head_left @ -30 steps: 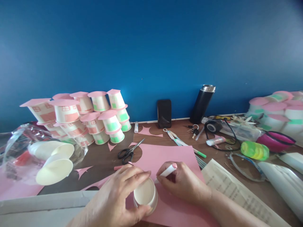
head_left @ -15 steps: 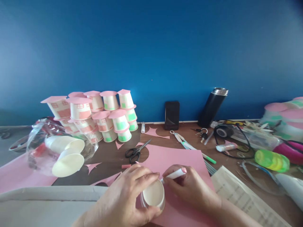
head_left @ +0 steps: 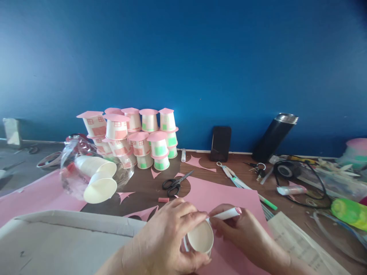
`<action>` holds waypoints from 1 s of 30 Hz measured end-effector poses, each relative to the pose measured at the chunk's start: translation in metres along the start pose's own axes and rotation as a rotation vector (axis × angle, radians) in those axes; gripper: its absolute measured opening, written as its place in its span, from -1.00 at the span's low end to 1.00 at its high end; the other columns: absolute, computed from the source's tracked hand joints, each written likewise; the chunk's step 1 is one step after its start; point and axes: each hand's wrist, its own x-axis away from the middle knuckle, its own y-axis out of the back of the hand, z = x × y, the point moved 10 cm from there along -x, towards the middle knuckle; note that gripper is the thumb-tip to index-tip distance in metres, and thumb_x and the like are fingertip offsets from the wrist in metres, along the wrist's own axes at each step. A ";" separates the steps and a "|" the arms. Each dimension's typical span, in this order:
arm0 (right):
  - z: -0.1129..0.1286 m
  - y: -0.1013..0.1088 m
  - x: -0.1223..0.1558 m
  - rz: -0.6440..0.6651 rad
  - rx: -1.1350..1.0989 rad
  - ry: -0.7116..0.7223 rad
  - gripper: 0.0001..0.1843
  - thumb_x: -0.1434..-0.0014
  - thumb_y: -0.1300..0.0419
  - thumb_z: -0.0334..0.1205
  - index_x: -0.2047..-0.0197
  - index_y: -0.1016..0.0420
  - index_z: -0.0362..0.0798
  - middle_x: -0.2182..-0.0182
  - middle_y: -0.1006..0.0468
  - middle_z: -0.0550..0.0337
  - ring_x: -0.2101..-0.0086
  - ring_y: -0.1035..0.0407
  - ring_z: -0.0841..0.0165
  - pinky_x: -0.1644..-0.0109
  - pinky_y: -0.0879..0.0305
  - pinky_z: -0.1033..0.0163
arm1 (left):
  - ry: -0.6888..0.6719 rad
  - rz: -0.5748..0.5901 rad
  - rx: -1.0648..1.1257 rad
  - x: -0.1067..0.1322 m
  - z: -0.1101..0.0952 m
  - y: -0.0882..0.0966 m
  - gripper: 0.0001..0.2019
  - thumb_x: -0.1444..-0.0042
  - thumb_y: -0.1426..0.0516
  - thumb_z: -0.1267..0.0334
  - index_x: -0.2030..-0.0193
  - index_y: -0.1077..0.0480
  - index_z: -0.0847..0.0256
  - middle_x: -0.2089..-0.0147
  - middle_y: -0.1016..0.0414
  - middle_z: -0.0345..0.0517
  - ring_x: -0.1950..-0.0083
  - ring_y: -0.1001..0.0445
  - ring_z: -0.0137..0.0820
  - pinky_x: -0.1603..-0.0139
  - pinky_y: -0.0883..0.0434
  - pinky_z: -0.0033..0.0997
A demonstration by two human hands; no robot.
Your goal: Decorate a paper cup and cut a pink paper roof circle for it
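Note:
My left hand [head_left: 169, 236] is wrapped round a small white paper cup [head_left: 200, 237] and presses it mouth up onto a pink paper sheet [head_left: 226, 198]. My right hand [head_left: 241, 235] pinches a white marker with a pink end [head_left: 228, 214], its tip at the cup's rim. Both hands sit low in the middle of the view, on the near part of the sheet.
Black scissors [head_left: 174, 184] lie just beyond the sheet. A stack of decorated cups with pink lids [head_left: 137, 137] stands at the back left, beside a plastic bag of plain cups [head_left: 94, 173]. A phone [head_left: 220, 143], a black flask [head_left: 273, 137], keys, tape and a green marker [head_left: 268, 202] clutter the right. A grey cardboard box [head_left: 65, 240] is near left.
The view has swung left, so everything has slid to the right in frame. My right hand's marker has moved round the cup's rim toward my left fingers; the left hand keeps its grip.

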 end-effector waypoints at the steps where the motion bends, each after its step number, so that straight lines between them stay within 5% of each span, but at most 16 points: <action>1: 0.000 0.000 0.000 0.008 0.016 -0.016 -0.84 -0.14 -0.16 -0.21 0.37 -0.56 -0.01 0.57 -0.52 0.31 0.48 -0.40 0.39 0.41 -0.27 0.39 | 0.000 0.004 0.001 0.000 0.000 0.000 -0.47 0.05 -0.26 0.16 -0.12 -0.38 0.11 0.05 -0.49 -0.13 0.02 -0.39 -0.27 -0.06 -0.39 -0.21; 12: -0.012 -0.002 -0.004 0.076 -0.006 -0.139 -0.75 -0.08 -0.19 -0.05 0.36 -0.59 -0.03 0.42 -0.58 0.22 0.59 -0.28 0.45 0.49 -0.23 0.37 | -0.107 -0.063 -0.056 0.000 0.002 -0.003 -0.41 0.06 -0.27 0.06 -0.15 -0.36 0.12 0.12 -0.52 -0.08 0.11 -0.44 -0.24 -0.04 -0.37 -0.19; 16: -0.020 0.002 -0.005 0.005 -0.016 -0.164 -0.72 -0.01 -0.23 -0.01 0.38 -0.62 -0.03 0.64 -0.49 0.28 0.64 -0.26 0.43 0.51 -0.22 0.35 | -0.120 -0.092 -0.035 0.000 0.003 -0.002 -0.45 0.02 -0.24 0.01 -0.13 -0.36 0.08 0.13 -0.53 -0.11 0.12 -0.44 -0.25 0.05 -0.39 -0.23; 22: -0.027 0.007 -0.003 -0.084 -0.101 -0.121 -0.74 0.07 -0.28 -0.03 0.39 -0.63 -0.03 0.40 -0.68 0.11 0.33 -0.54 0.18 0.27 -0.43 0.27 | -0.133 -0.075 -0.019 0.000 0.003 -0.001 -0.44 -0.04 -0.16 -0.10 -0.15 -0.35 0.09 0.06 -0.53 -0.11 0.05 -0.43 -0.24 -0.01 -0.38 -0.21; 30: -0.023 0.012 -0.006 -0.107 -0.020 -0.039 -0.74 0.04 -0.26 -0.01 0.39 -0.66 0.00 0.36 -0.70 0.08 0.30 -0.54 0.11 0.16 -0.44 0.18 | -0.141 -0.086 -0.034 0.000 0.000 0.002 -0.46 0.00 -0.22 0.00 -0.13 -0.37 0.13 0.11 -0.53 -0.09 0.10 -0.45 -0.24 0.02 -0.40 -0.21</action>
